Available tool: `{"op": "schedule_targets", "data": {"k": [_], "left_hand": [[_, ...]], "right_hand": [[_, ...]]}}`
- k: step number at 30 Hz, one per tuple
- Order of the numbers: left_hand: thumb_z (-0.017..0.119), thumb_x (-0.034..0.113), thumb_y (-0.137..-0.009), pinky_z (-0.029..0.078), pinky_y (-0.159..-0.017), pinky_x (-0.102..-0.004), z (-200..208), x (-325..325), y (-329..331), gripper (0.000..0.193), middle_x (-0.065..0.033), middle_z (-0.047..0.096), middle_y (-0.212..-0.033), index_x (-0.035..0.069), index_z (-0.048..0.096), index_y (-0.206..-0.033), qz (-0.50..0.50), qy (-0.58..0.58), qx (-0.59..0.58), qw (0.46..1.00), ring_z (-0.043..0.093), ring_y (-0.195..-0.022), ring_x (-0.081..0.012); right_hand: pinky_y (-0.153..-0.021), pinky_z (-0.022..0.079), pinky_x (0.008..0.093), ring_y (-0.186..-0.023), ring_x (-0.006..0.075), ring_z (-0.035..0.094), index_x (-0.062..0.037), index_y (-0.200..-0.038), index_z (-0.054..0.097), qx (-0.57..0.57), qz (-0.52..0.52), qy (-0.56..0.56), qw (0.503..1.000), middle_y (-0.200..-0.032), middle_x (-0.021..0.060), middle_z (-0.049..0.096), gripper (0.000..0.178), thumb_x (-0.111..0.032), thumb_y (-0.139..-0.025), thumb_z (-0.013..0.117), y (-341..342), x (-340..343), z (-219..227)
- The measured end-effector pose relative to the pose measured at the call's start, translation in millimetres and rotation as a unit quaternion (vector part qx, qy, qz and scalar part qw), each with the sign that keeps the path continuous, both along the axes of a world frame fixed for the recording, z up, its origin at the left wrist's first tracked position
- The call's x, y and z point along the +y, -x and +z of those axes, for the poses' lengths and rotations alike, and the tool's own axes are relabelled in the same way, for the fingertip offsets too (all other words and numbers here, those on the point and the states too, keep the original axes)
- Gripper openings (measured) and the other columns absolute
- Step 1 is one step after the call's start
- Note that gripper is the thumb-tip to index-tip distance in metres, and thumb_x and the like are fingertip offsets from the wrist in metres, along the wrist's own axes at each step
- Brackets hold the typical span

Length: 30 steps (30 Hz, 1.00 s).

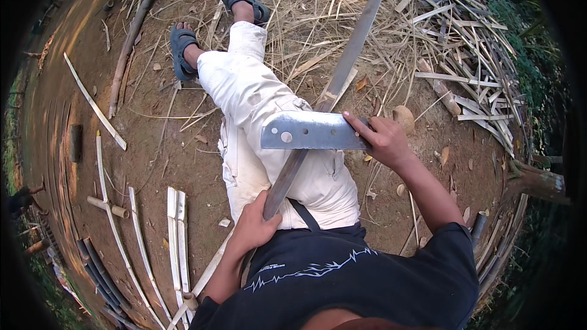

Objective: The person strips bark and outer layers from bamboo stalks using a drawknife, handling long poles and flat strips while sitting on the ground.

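Blade (318, 139) lies crosswise over dark strip (353, 55); right hand (386, 140) grips its 3-o'clock end, left hand (252, 226) clasps strip at 7 o'clock, likely steadying it.

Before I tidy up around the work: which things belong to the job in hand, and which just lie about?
In use:
knife, in the right hand
long strip, in the left hand

Apparently lying about:
short log
dry leaf
pile of strips, possibly related

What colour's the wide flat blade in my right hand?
The blade is silvery grey with a bluish sheen; it shows best in the head view.
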<state>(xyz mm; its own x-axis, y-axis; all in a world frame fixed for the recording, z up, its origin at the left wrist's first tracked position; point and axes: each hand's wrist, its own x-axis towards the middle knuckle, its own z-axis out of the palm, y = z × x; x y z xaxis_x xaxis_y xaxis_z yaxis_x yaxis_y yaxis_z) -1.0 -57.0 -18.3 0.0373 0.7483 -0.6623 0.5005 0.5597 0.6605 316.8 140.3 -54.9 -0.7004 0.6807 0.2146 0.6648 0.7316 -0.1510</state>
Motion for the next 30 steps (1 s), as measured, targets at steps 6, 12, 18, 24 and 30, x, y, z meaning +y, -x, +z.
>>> {"op": "schedule_targets", "data": {"k": [6, 12, 18, 24, 30], "left_hand": [[0.065, 0.016, -0.08, 0.049, -0.079, -0.0459, -2.0, -19.4, 9.9, 0.038, -0.0309, 0.064, -0.089, -0.003, 0.054, -0.111, 0.018, -0.012, -0.015, 1.0, 0.065, -0.088, -0.047], [0.064, 0.016, -0.081, 0.05, -0.079, -0.0436, 2.7, -23.9, 5.0, 0.034, -0.0282, 0.063, -0.087, -0.003, 0.053, -0.107, 0.041, -0.006, -0.023, 0.999, 0.065, -0.083, -0.0393], [0.063, 0.016, -0.082, 0.05, -0.083, -0.0427, 8.6, -28.8, 10.0, 0.042, -0.0277, 0.065, -0.093, -0.003, 0.054, -0.118, 0.04, 0.036, -0.031, 0.998, 0.066, -0.088, -0.0391], [0.059, 0.012, -0.084, 0.051, -0.08, -0.0402, 0.7, -23.0, 13.1, 0.039, -0.0201, 0.065, -0.092, -0.003, 0.054, -0.119, 0.046, 0.02, -0.094, 0.994, 0.064, -0.084, -0.0304], [0.052, 0.008, -0.085, 0.027, -0.042, -0.0262, 2.1, -21.2, 33.3, 0.013, -0.0003, 0.043, -0.069, 0.009, 0.041, -0.091, 0.123, 0.18, -0.3, 0.929, 0.036, -0.048, -0.0075]], "right_hand": [[-0.063, 0.053, 0.0454, -0.07, 0.0327, 0.067, -0.0282, -0.148, 0.049, 0.07, -0.229, 0.058, 0.969, -0.082, 0.0148, 0.068, 0.071, -0.007, -0.083, 0.069, -41.0, 62.4, -17.1], [-0.061, 0.054, 0.0457, -0.071, 0.0329, 0.068, -0.0311, -0.148, 0.049, -0.071, -0.114, 0.075, 0.988, -0.086, 0.0151, 0.07, 0.076, -0.005, -0.08, 0.069, -9.0, 25.1, -7.7], [-0.063, 0.054, 0.0464, -0.07, 0.0359, 0.067, -0.03, -0.146, 0.051, 0.076, -0.27, 0.09, 0.956, -0.082, 0.016, 0.067, 0.074, -0.006, -0.079, 0.07, -40.3, 112.3, -33.2], [-0.057, 0.051, 0.0404, -0.06, 0.0279, 0.062, -0.0305, -0.146, 0.052, 0.035, -0.099, 0.094, 0.99, -0.072, 0.0096, 0.059, 0.077, -0.005, -0.076, 0.073, 9.2, 34.9, -4.9], [-0.052, 0.045, 0.0391, -0.056, 0.0213, 0.055, -0.0275, -0.145, 0.055, 0.076, 0.042, 0.039, 0.995, -0.065, 0.0033, 0.046, 0.074, -0.012, -0.075, 0.075, 54.5, -23.6, 4.1]]}}
